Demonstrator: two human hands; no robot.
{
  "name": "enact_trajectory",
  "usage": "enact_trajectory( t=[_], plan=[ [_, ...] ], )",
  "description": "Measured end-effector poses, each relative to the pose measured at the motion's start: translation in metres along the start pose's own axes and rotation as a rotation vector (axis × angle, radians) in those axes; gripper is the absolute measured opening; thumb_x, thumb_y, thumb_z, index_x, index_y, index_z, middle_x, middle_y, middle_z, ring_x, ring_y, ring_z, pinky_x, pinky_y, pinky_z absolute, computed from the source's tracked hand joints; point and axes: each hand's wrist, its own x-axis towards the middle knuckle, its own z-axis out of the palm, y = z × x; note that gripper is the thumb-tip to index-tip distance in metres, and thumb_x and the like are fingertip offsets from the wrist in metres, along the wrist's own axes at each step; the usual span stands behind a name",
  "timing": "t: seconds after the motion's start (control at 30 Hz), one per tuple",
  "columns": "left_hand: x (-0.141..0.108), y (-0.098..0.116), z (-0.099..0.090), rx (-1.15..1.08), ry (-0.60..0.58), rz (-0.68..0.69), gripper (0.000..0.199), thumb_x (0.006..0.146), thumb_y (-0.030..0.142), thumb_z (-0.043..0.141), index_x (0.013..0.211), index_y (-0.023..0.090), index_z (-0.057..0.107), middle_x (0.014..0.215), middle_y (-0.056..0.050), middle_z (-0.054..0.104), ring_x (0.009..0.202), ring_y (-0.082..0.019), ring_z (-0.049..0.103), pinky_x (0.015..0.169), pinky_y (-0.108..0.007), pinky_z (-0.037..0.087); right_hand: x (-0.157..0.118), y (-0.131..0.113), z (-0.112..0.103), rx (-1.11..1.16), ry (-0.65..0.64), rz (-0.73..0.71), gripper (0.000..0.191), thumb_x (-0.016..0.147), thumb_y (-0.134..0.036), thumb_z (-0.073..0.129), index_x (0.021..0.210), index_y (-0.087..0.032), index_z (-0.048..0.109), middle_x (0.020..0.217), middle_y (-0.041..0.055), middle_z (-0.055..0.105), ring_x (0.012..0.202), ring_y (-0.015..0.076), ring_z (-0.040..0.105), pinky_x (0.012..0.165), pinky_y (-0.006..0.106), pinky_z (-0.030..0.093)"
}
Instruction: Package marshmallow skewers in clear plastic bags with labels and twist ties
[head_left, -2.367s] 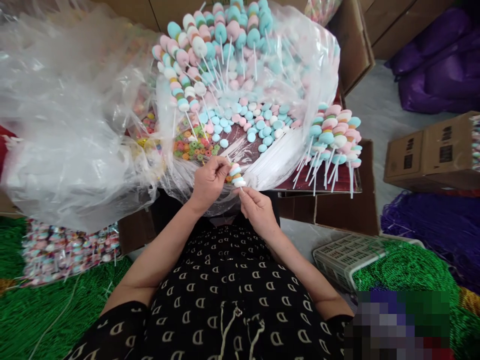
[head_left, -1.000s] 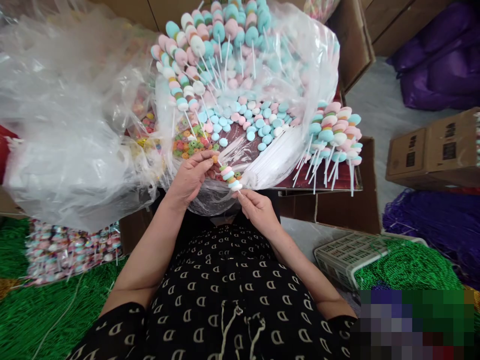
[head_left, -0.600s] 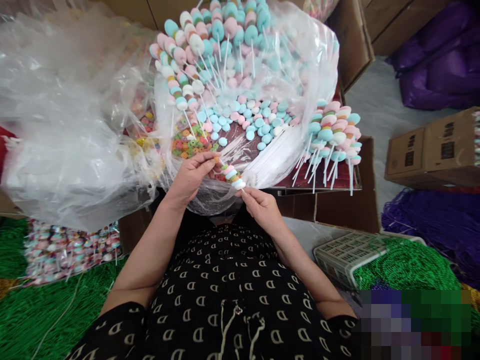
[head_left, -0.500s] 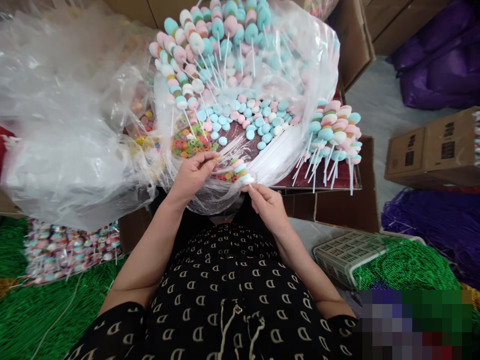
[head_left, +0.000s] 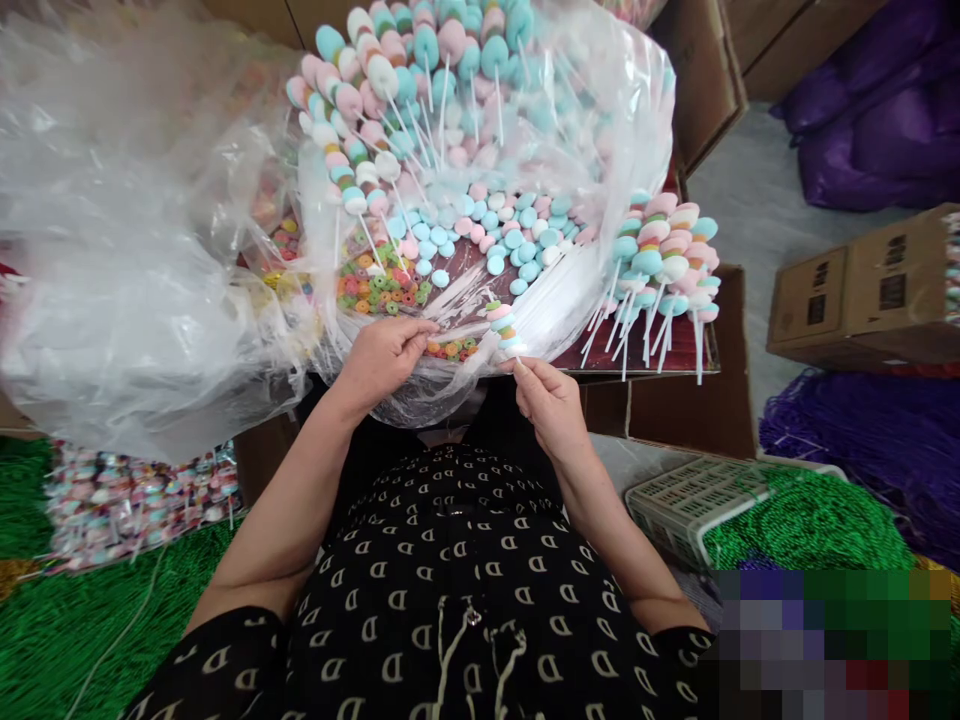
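Observation:
My right hand (head_left: 553,402) pinches the lower end of a skewer of stacked foam-like discs (head_left: 502,328) in blue, pink, white and yellow, held upright and leaning left. My left hand (head_left: 384,358) is closed, thumb against fingers; whatever it pinches is too small to make out. Just beyond its fingertips lie small coloured rings (head_left: 384,288), and more rings (head_left: 457,349) lie between the two hands. Loose blue, pink and white discs (head_left: 512,238) are scattered farther back. To the right of them is a fan of bare white sticks (head_left: 559,302) on clear plastic.
Finished-looking skewers are heaped at the back (head_left: 420,50) and piled at the right (head_left: 664,255). A large clear plastic bag (head_left: 127,300) bulges on the left. Cardboard boxes (head_left: 862,285), a pale basket (head_left: 694,505) and green strands (head_left: 810,520) stand around the floor.
My right hand has moved slightly right and up with the skewer. My left hand has drawn apart from it a little, and an orange ring seen at its fingertips no longer shows.

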Motion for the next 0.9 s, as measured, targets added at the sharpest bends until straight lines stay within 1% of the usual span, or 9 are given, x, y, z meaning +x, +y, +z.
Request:
enact_trajectory(
  t=[0.13, 0.2, 0.37, 0.53, 0.63, 0.73, 0.8, 0.87, 0.9],
  plan=[
    [0.004, -0.008, -0.002, 0.03, 0.159, -0.026, 0.027, 0.094, 0.024, 0.058, 0.104, 0.022, 0.082, 0.107, -0.008, 0.083, 0.103, -0.026, 0.075, 0.097, -0.039, 0.057, 0.001, 0.0, 0.001, 0.013, -0.001, 0.005, 0.045, 0.09, -0.062, 0.07, 0.094, -0.018, 0.08, 0.048, -0.0082, 0.038, 0.045, 0.0087, 0.031, 0.047, 0.025, 0.023],
    [0.008, -0.012, -0.002, 0.079, 0.205, -0.029, 0.027, 0.094, 0.022, 0.057, 0.105, 0.022, 0.082, 0.107, -0.008, 0.082, 0.104, -0.026, 0.074, 0.098, -0.039, 0.056, 0.001, 0.0, 0.002, 0.02, -0.003, 0.004, 0.045, 0.089, -0.062, 0.071, 0.094, -0.018, 0.08, 0.047, -0.0083, 0.039, 0.045, 0.0085, 0.031, 0.047, 0.025, 0.023],
    [0.025, -0.025, 0.008, 0.205, 0.211, -0.039, 0.029, 0.095, 0.023, 0.055, 0.109, 0.021, 0.081, 0.107, -0.011, 0.081, 0.1, -0.028, 0.074, 0.094, -0.04, 0.054, 0.0, 0.0, 0.005, 0.045, -0.015, 0.012, 0.046, 0.088, -0.063, 0.072, 0.093, -0.018, 0.078, 0.047, -0.009, 0.039, 0.044, 0.0081, 0.03, 0.046, 0.025, 0.023],
    [0.044, -0.033, 0.028, 0.228, 0.28, -0.105, 0.017, 0.09, 0.023, 0.066, 0.101, 0.023, 0.079, 0.09, -0.01, 0.078, 0.094, -0.031, 0.072, 0.09, -0.041, 0.051, -0.002, 0.002, 0.009, 0.026, -0.056, 0.034, 0.05, 0.087, -0.066, 0.071, 0.093, -0.017, 0.078, 0.049, -0.0088, 0.038, 0.045, 0.0082, 0.031, 0.046, 0.025, 0.023],
    [0.048, -0.026, 0.032, 0.255, 0.254, -0.154, 0.012, 0.09, 0.021, 0.067, 0.097, 0.021, 0.076, 0.089, -0.011, 0.076, 0.097, -0.033, 0.072, 0.089, -0.041, 0.051, -0.004, 0.005, 0.011, 0.024, -0.074, 0.035, 0.052, 0.088, -0.067, 0.07, 0.094, -0.017, 0.078, 0.049, -0.0085, 0.039, 0.046, 0.008, 0.031, 0.046, 0.025, 0.023],
    [0.047, -0.013, 0.028, 0.378, 0.171, -0.228, 0.015, 0.092, 0.02, 0.063, 0.104, 0.02, 0.073, 0.1, -0.013, 0.077, 0.1, -0.034, 0.073, 0.089, -0.043, 0.051, -0.004, 0.007, 0.012, 0.035, -0.085, 0.04, 0.053, 0.087, -0.068, 0.069, 0.096, -0.016, 0.079, 0.05, -0.0087, 0.04, 0.046, 0.0078, 0.032, 0.047, 0.025, 0.023],
    [0.044, -0.005, 0.023, 0.451, 0.115, -0.28, 0.015, 0.095, 0.021, 0.061, 0.106, 0.019, 0.071, 0.107, -0.014, 0.077, 0.1, -0.032, 0.073, 0.09, -0.042, 0.052, -0.004, 0.008, 0.013, 0.039, -0.087, 0.037, 0.053, 0.088, -0.068, 0.069, 0.096, -0.016, 0.078, 0.05, -0.0088, 0.04, 0.046, 0.0077, 0.032, 0.047, 0.025, 0.023],
    [0.042, -0.001, 0.02, 0.448, 0.107, -0.301, 0.01, 0.095, 0.021, 0.062, 0.102, 0.019, 0.069, 0.107, -0.013, 0.077, 0.101, -0.03, 0.072, 0.092, -0.039, 0.052, -0.004, 0.008, 0.014, 0.038, -0.095, 0.037, 0.053, 0.088, -0.068, 0.069, 0.095, -0.017, 0.078, 0.05, -0.0087, 0.04, 0.046, 0.0078, 0.033, 0.048, 0.025, 0.023],
    [0.04, -0.001, 0.019, 0.412, 0.131, -0.297, 0.007, 0.094, 0.021, 0.063, 0.098, 0.02, 0.068, 0.105, -0.011, 0.077, 0.1, -0.028, 0.072, 0.092, -0.038, 0.052, -0.004, 0.008, 0.015, 0.038, -0.105, 0.037, 0.053, 0.088, -0.068, 0.069, 0.094, -0.017, 0.078, 0.05, -0.0086, 0.04, 0.046, 0.0079, 0.033, 0.048, 0.025, 0.023]
  ],
)
